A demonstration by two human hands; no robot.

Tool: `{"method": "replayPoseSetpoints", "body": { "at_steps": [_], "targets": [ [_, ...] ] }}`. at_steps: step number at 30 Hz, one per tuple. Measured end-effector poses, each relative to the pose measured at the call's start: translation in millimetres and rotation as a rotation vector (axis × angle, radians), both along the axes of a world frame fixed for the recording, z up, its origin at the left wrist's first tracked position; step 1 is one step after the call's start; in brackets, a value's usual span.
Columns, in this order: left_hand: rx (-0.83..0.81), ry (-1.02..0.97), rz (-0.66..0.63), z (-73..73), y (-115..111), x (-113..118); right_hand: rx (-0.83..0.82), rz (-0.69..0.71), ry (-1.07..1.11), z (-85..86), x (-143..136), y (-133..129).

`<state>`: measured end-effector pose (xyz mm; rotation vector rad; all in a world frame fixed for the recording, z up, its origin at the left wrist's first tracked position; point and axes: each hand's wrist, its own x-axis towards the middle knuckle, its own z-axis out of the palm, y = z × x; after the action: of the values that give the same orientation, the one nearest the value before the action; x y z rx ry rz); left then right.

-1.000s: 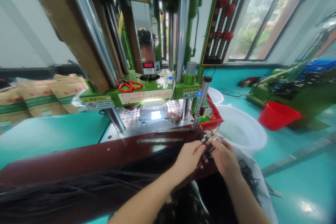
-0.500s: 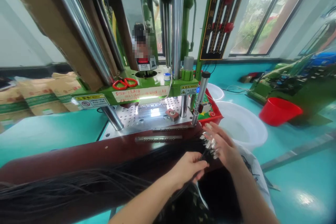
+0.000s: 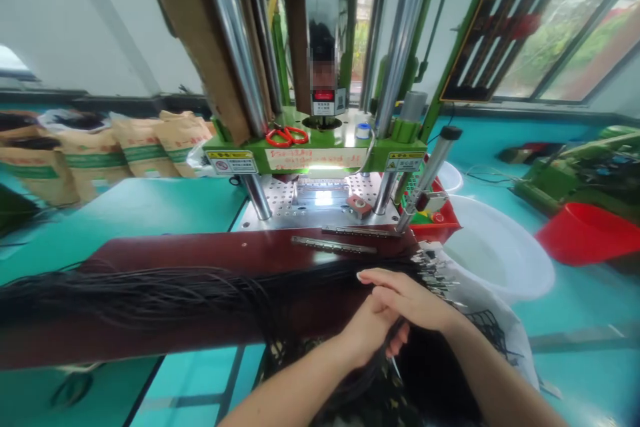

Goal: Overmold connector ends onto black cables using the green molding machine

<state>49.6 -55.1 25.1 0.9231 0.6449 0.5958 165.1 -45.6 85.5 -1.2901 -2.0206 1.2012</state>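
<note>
My left hand [image 3: 373, 333] is closed around a bunch of black cables [image 3: 365, 380] near my lap. Across the top of it lies my right hand [image 3: 413, 300], its fingers stretched out to the left and touching the left hand. Whether the right palm touches the cables is hidden. Just beyond my hands, a long bundle of black cables [image 3: 200, 287] runs along the dark red table [image 3: 165, 247]. Its silvery metal ends [image 3: 435, 273] fan out at the table's right end. Two metal mould strips [image 3: 333, 245] lie behind the bundle.
A green press [image 3: 320, 157] with steel columns stands behind the table, red-handled scissors [image 3: 287, 137] on its crossbeam. A small brown block [image 3: 359, 205] sits on its perforated plate [image 3: 280, 197]. To the right are a white tub [image 3: 525, 267] and a red bucket [image 3: 590, 233]. Paper sacks [image 3: 100, 153] stand at left.
My right hand has left the metal cable ends and come over my left hand. The metal ends now rest at the table's right end. The view has turned left.
</note>
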Motion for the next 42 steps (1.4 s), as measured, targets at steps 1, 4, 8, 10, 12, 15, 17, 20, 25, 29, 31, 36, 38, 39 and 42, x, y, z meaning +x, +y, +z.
{"method": "replayPoseSetpoints", "body": {
  "at_steps": [1, 4, 8, 10, 12, 15, 17, 20, 25, 29, 31, 36, 38, 39, 42],
  "targets": [
    [0.005, -0.005, 0.008, -1.4, 1, -4, -0.02, -0.001, 0.01, -0.4, -4, 3],
    [0.015, -0.035, 0.09, -2.4, 10, -22, -0.018, -0.04, 0.021, -6.6, -10, 23],
    [0.008, -0.093, 0.333, 0.3, 24, -55, 0.335, -0.144, -0.508, -28.9, -12, 66],
    [0.015, -0.095, 0.394, -0.2, 27, -68, 0.398, -0.101, -0.733, -40.6, -14, 82],
    [0.022, -0.098, 0.42, -3.3, 27, -77, 0.391, -0.041, -0.793, -47.6, -18, 92],
    [0.051, -0.11, 0.455, -12.0, 25, -81, 0.383, 0.021, -0.86, -46.1, -24, 100],
    [0.071, -0.108, 0.482, -18.6, 23, -81, 0.349, 0.052, -0.88, -38.2, -26, 104],
    [0.043, -0.099, 0.507, -24.6, 20, -81, 0.277, 0.055, -0.867, -22.3, -24, 100],
    [-0.047, -0.112, 0.492, -19.7, 16, -83, 0.031, -0.06, -0.558, -14.6, -17, 53],
    [-0.063, -0.063, 0.415, -14.2, 14, -77, -0.367, -0.365, 0.179, -37.0, -23, 6],
    [-0.052, -0.023, 0.351, -13.6, 14, -69, -0.374, -0.463, 0.483, -51.1, -30, -7],
    [0.052, 0.084, 0.28, -13.9, 15, -55, -0.316, -0.575, 0.77, -72.9, -41, -12],
    [0.084, 0.118, 0.277, -13.6, 16, -53, -0.304, -0.557, 0.78, -75.7, -41, -11],
    [0.098, 0.133, 0.275, -13.4, 16, -53, -0.296, -0.549, 0.775, -76.4, -41, -11],
    [0.132, 0.18, 0.275, -13.3, 17, -53, -0.268, -0.542, 0.726, -77.9, -39, -12]
  ]
}}
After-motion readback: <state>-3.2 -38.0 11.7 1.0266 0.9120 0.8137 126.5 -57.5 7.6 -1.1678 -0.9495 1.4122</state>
